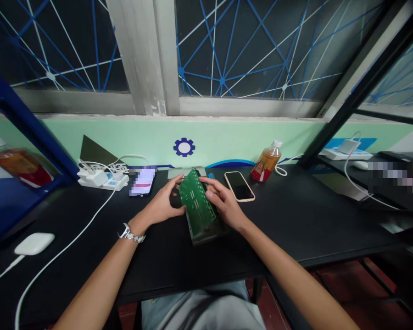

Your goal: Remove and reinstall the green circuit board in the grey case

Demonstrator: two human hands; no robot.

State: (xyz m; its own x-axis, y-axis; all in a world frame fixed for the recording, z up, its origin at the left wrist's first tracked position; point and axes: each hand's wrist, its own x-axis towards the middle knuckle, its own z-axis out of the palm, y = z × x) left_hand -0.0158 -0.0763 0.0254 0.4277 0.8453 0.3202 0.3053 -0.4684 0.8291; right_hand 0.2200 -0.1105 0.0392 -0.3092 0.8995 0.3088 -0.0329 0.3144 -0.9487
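A green circuit board is tilted up in front of me, with rows of pale solder points across its face. My left hand grips its left side, thumb low and index finger near the upper corner. Along the right edge, the curled fingers of my right hand hold the board. Beneath it lies a grey metal casing on the black table; the board hides most of this casing. Whether the board touches the casing all along its lower edge I cannot tell.
Behind the board lies a flat grey panel. A pale-cased phone and a drink bottle are to the right. Leftward are a lit phone, a power strip with cables, and a white charger-like item with a cord.
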